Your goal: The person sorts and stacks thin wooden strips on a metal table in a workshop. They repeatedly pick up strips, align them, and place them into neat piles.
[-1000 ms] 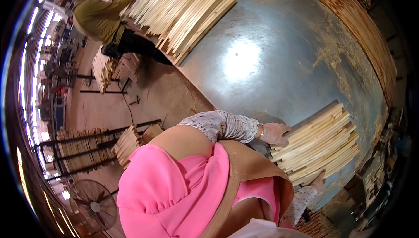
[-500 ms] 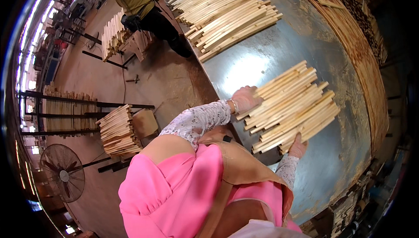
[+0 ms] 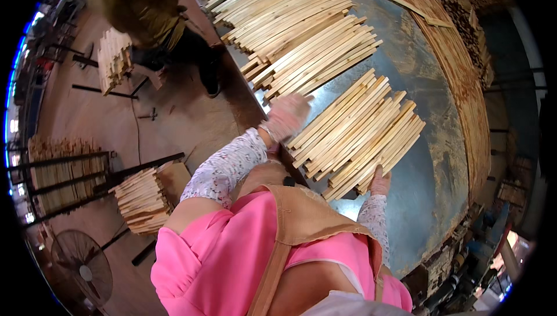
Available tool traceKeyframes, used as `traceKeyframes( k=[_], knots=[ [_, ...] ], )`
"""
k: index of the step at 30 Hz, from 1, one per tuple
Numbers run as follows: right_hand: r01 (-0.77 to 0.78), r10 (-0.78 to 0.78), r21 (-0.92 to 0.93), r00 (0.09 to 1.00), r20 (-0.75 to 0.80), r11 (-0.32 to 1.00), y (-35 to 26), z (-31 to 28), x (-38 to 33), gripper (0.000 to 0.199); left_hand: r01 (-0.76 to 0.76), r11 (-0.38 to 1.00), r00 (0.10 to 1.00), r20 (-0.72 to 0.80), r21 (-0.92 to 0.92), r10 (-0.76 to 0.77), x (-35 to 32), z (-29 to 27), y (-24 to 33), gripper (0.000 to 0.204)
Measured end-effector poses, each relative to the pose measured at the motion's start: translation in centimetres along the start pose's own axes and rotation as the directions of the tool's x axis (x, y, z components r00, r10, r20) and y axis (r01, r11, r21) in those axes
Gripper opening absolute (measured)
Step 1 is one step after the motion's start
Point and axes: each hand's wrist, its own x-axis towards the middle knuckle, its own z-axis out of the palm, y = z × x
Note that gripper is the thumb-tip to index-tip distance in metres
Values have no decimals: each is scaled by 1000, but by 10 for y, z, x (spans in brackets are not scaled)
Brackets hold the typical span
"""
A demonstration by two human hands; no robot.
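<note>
A loose group of pale wooden strips (image 3: pixel 360 136) lies side by side on the metal tabletop in front of me, their ends uneven. My right hand (image 3: pixel 380 182) is at the near right corner of this group, thumb up against the strip ends; its other fingers are partly hidden. My left hand (image 3: pixel 288 114), slightly blurred, is off the strips' left ends, fingers stretched toward the gap before a larger row of wooden strips (image 3: pixel 290 23). Nothing shows in it. The larger row runs along the table to the far left.
A person in an olive jacket (image 3: pixel 142 3) stands at the table's far left side. Stacked strips (image 3: pixel 139 203) rest on a black rack at left, near a floor fan (image 3: pixel 86 272). Two loose strips (image 3: pixel 412 7) lie at the far edge, by long brown boards (image 3: pixel 458 84).
My left hand has let go of the strips' left ends and moved away toward the larger row. The smaller group now lies closer to that row, my right hand still against it.
</note>
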Motion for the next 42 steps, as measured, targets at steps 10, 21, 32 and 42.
traceKeyframes(
  k=[10,21,32,42],
  knots=[
    [-168,167,2,980,-105,986,-7,6,0,67,230,877,969,-16,421,-247,123,-143,10,45],
    [-214,188,-199,972,-143,956,-20,3,-5,72,193,628,981,157,-754,-113,83,-161,-19,46],
    [-169,173,-115,985,21,979,-31,-11,-2,87,210,460,969,245,-863,17,13,-82,66,48],
    [109,-104,156,994,-38,982,-75,2,-24,65,115,700,970,233,-704,74,-43,-16,114,54]
  ],
)
